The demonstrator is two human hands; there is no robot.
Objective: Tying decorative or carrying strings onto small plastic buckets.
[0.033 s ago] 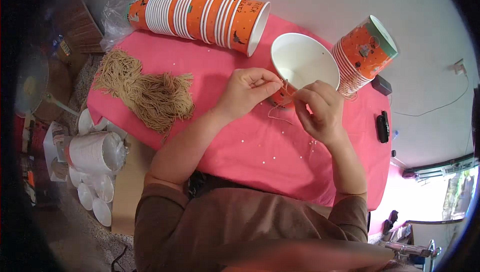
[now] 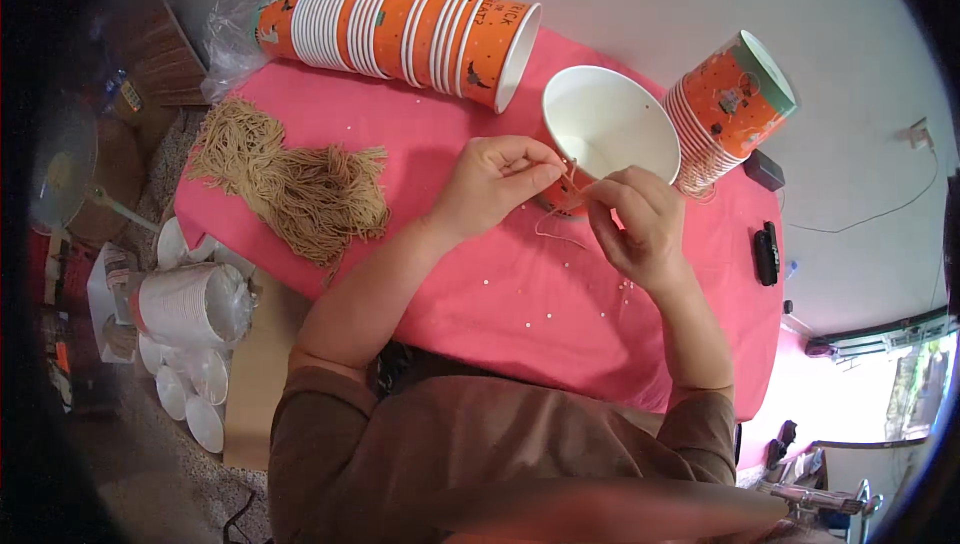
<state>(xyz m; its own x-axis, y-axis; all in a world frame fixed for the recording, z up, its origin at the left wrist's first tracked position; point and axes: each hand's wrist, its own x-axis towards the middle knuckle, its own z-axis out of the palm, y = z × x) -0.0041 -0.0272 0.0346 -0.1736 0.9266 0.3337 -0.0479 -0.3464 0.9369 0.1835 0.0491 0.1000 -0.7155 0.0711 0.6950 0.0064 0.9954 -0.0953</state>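
A large paper bucket (image 2: 625, 134), white inside and orange outside, stands in front of me with its mouth toward me. At its near rim my left hand (image 2: 500, 182) pinches a thin tan string (image 2: 562, 238) between thumb and fingertips. My right hand (image 2: 640, 219) is closed on the same string just to the right, fingers bent at the bucket's near side. A loose end of the string hangs in a curve below the fingers. Whether the string passes through the bucket's wall is hidden by my fingers. A bundle of tan strings (image 2: 300, 189) lies on the left of the table.
A long stack of orange buckets (image 2: 400, 29) lies along the far edge of the pink-covered table (image 2: 480, 314). Another bucket stack (image 2: 735, 94) stands upside down at the right, strings round its base. A black object (image 2: 766, 254) lies near the right edge. White buckets (image 2: 185, 304) sit lower left.
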